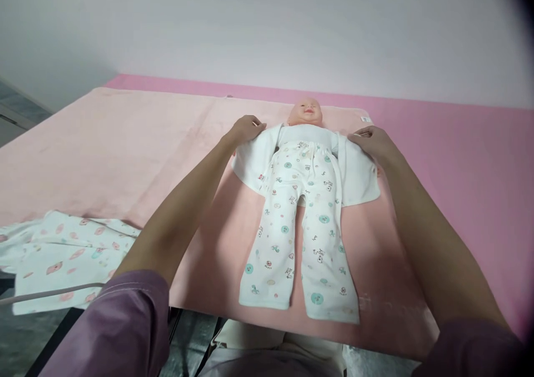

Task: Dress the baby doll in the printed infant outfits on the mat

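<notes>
A baby doll (307,112) lies on its back, only its head showing above the clothes. A white top (255,157) spreads out to both sides of it, and printed baby pants (311,193) lie flat over the front, legs toward me. My left hand (248,129) is at the top's upper left edge, fingers closed, and what they pinch is too small to make out. At the upper right edge of the top is my right hand (371,139), also with closed fingers, their tips partly hidden.
A printed baby shirt (70,254) hangs over the table's front left edge, with a grey cable (54,294) crossing it. The pink mat (137,138) covers the table up to the wall (267,38).
</notes>
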The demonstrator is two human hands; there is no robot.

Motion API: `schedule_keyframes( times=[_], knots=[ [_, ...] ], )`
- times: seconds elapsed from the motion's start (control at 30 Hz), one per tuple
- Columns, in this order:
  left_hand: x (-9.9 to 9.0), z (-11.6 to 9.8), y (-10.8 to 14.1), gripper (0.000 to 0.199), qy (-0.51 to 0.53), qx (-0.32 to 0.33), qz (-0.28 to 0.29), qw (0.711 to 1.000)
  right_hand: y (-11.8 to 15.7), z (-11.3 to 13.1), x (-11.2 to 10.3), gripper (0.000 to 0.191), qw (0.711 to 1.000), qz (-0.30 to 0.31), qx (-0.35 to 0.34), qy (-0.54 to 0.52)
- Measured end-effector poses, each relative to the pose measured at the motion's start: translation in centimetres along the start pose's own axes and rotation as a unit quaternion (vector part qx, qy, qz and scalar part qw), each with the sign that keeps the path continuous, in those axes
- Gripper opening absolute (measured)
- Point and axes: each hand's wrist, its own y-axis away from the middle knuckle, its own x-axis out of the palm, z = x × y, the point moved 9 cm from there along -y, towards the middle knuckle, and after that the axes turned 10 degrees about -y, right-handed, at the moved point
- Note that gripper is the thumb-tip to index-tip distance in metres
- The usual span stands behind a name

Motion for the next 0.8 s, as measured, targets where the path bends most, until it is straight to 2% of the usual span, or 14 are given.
schedule_keyframes(
  times=[0.07, 0.13, 0.2, 0.3, 0.37, 0.47, 0.57, 0.63, 0.7, 0.8],
  knots=[
    [-2.0, -0.6, 1.4, 0.024, -0.048, 0.031, -0.07, 0.996, 1.6, 1.7, -1.4, 0.028, 0.998, -0.041, -0.014, 0.044],
    [-4.1, -2.1, 3.6, 0.025, -0.054, 0.079, -0.148, 0.984, 3.8, 4.9, -2.3, 0.027, 0.993, -0.071, -0.072, 0.067],
    [-4.9, -4.3, 6.1, 0.03, -0.009, 0.132, -0.171, 0.976, 6.3, 8.0, -1.5, 0.028, 0.991, -0.031, -0.122, 0.039],
    [-3.2, -8.3, 9.9, 0.04, 0.074, 0.209, -0.086, 0.971, 9.8, 11.4, 1.7, 0.035, 0.983, 0.111, -0.145, -0.036],
    [-1.6, -10.2, 12.1, 0.049, 0.104, 0.227, -0.032, 0.968, 11.4, 12.5, 3.0, 0.044, 0.977, 0.148, -0.139, -0.059],
    [-0.3, -10.5, 14.3, 0.052, 0.126, 0.192, 0.005, 0.973, 12.5, 12.5, 3.6, 0.049, 0.982, 0.146, -0.11, -0.057],
    [0.3, -9.8, 15.9, 0.049, 0.107, 0.172, 0.049, 0.978, 13.7, 12.7, 4.0, 0.046, 0.975, 0.188, -0.116, -0.028],
    [0.2, -9.5, 17.0, 0.051, 0.072, 0.191, 0.054, 0.977, 14.7, 13.4, 3.6, 0.049, 0.966, 0.203, -0.157, -0.013],
    [-0.1, -9.2, 18.2, 0.057, 0.039, 0.216, 0.028, 0.975, 16.0, 13.9, 3.0, 0.051, 0.958, 0.214, -0.188, -0.019],
    [-0.1, -9.1, 20.0, 0.057, 0.017, 0.241, -0.018, 0.97, 17.9, 13.4, 2.8, 0.056, 0.951, 0.263, -0.162, -0.025]
  ],
)
